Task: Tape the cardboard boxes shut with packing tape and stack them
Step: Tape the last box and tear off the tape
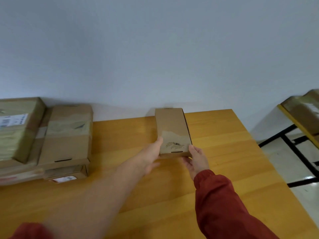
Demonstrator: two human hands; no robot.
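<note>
A small flat cardboard box [171,128] lies on the wooden table [224,152] near the back wall, its lid down and a torn patch near its front end. My left hand [151,156] grips the box's front left corner, thumb on top. My right hand [197,161] holds the front right corner, thumb on the edge and fingers under it. At the table's left stands a stack of taped cardboard boxes [67,133], with a labelled taped box [19,125] beside it. No tape roll is in view.
The table's right edge drops to a pale floor [279,163]. A second table with a yellow edge and black legs [293,128] stands at the right, carrying another taped box [305,109]. A plain wall runs behind.
</note>
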